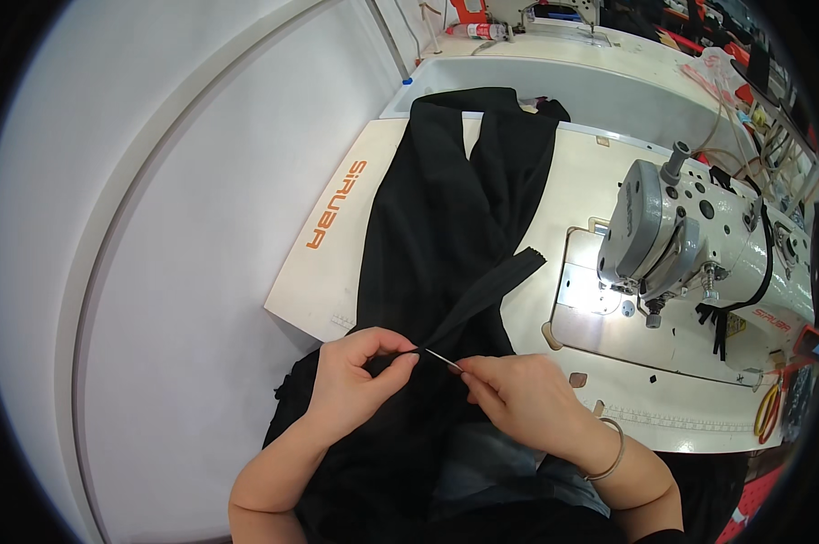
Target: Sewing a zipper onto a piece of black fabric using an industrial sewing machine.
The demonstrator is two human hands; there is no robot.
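A black garment [428, 218] stretches from the far edge of the sewing table down over my lap. A narrow black fabric strip [491, 288] rises from it toward the right, its cut end free. My left hand [362, 376] pinches the lower part of this strip between thumb and fingertips. Between the fingers of my right hand [527, 399] is a thin, slender metal tool [441, 359], its tip meeting the cloth at my left fingertips. Its handle is hidden in my grip, so its exact kind is unclear.
On the right stands a sewing machine [691, 240], its lamp lighting the needle plate [586, 288]. Yellow-and-red-handled scissors [769, 410] lie at the table's right edge. A white wall panel [183, 299] rises on the left. Another machine's table [627, 59] is behind.
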